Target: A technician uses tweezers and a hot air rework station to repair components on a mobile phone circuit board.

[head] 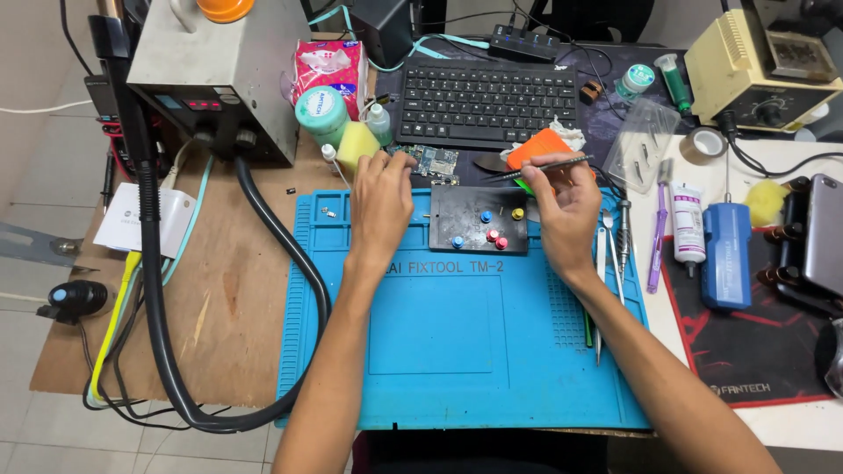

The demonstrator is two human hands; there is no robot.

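Observation:
My left hand (380,204) rests on the blue work mat (457,333), fingertips touching a small green circuit board (436,163) at the mat's far edge. My right hand (566,211) holds a thin metal tool, probably tweezers (537,168), whose tip points left toward the board. Between the hands lies a dark holder plate (479,219) with coloured knobs. An orange object (543,147) sits just behind the right hand.
A black keyboard (487,101) lies behind the board. A hot-air station (215,75) with a thick black hose (263,237) stands far left. Tools, a tube (688,224) and a blue device (727,254) lie right; a phone (825,233) sits at the right edge.

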